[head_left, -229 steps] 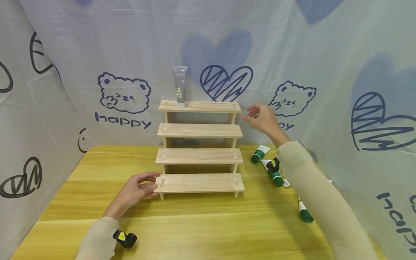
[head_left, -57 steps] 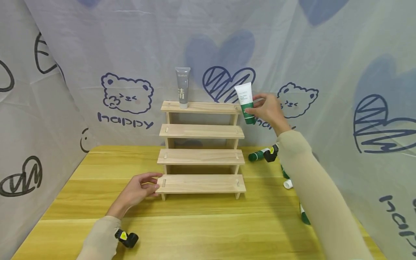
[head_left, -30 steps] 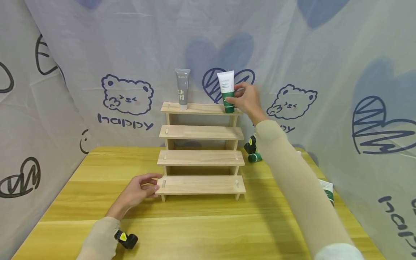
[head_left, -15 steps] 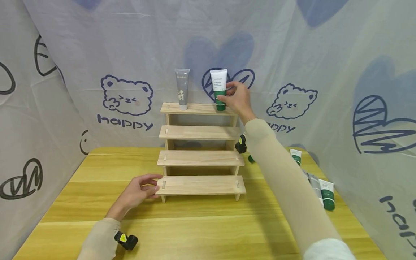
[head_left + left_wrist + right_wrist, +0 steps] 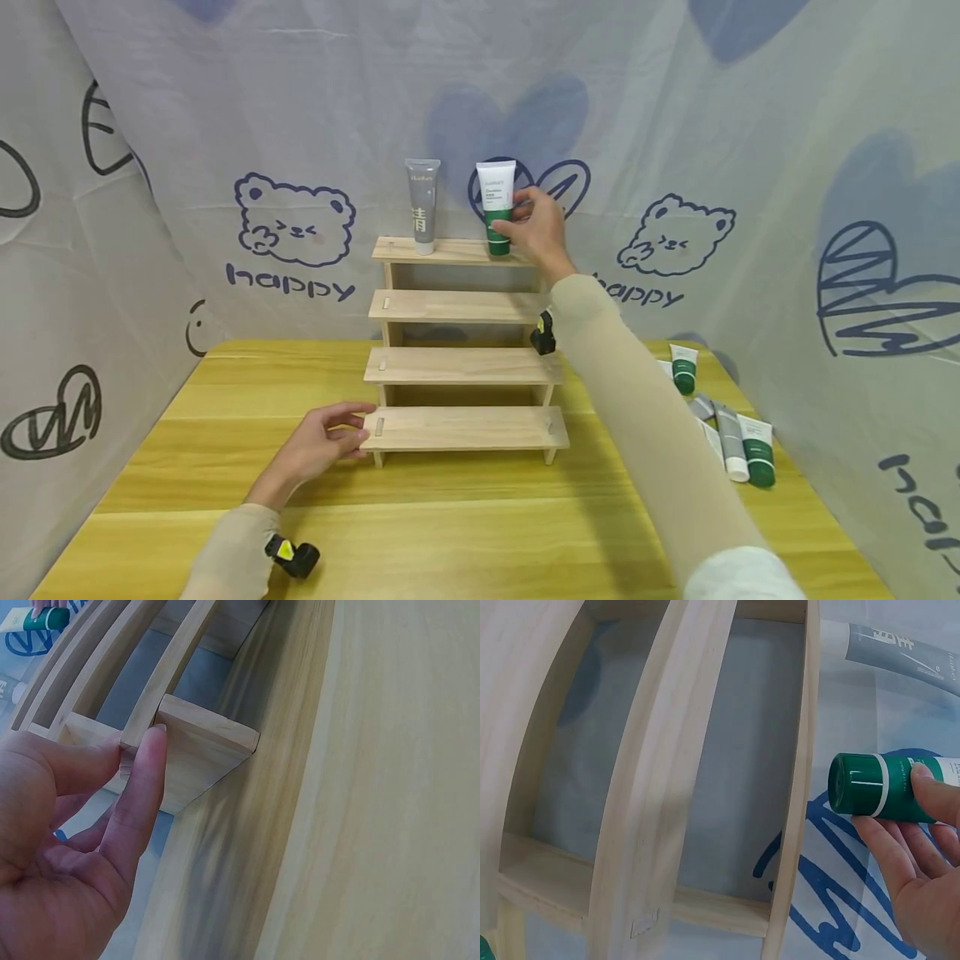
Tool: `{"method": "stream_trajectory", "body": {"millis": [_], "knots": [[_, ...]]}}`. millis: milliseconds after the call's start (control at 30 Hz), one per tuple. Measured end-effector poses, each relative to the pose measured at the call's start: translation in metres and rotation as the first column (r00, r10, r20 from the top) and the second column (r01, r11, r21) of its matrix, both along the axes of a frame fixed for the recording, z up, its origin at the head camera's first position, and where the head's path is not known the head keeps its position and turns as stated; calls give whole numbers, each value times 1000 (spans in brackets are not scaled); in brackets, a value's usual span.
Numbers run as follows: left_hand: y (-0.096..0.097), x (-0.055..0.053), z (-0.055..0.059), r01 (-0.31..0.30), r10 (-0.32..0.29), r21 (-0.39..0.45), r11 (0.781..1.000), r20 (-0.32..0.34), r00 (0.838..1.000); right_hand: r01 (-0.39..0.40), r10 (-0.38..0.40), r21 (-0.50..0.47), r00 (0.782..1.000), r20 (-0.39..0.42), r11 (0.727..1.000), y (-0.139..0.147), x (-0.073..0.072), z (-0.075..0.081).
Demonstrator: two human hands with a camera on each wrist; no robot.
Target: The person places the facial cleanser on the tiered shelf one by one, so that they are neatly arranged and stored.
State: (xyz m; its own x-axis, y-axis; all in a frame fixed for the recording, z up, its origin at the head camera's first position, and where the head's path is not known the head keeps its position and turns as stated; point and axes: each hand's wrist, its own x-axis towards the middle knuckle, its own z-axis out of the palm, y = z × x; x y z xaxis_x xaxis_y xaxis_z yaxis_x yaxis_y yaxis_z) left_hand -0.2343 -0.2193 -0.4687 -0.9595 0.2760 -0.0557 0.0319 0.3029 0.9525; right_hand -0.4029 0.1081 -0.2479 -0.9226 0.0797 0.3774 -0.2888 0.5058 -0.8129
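A stepped wooden shelf rack [image 5: 465, 362] stands on the table. My left hand [image 5: 318, 442] pinches the left end of its lowest board between thumb and finger, as the left wrist view [image 5: 90, 825] shows closely. High on the right, my right hand [image 5: 540, 229] holds a white and green squeeze tube [image 5: 497, 208] upright, cap down, over the top board. In the right wrist view a narrow gap shows between the tube's green cap [image 5: 855, 784] and that board. A grey squeeze tube [image 5: 422, 204] stands cap down on the top board, left of the held one.
On the table at the right lie several more tubes, among them a green-capped one [image 5: 757, 450], a grey one [image 5: 730, 442] and another green-capped one [image 5: 684, 367] farther back. A patterned cloth [image 5: 300, 100] hangs close behind the rack and along both sides.
Empty beside the rack at first, my right hand then holds the white and green tube and carries it left over the top board, toward the grey tube. My left hand keeps its place.
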Motion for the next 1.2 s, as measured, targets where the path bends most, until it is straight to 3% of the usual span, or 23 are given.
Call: {"method": "stream_trajectory", "body": {"millis": [367,1200], "knots": [[1,1,1,12,-12,33,999,0,1000,7,-7,-24,1000,-5,1000,-7,-5,-5],[-1,0,1,-1,1,15,1000,14,1000,21,-21,-12,998,-64,1000,-15,-9,-17]]}}
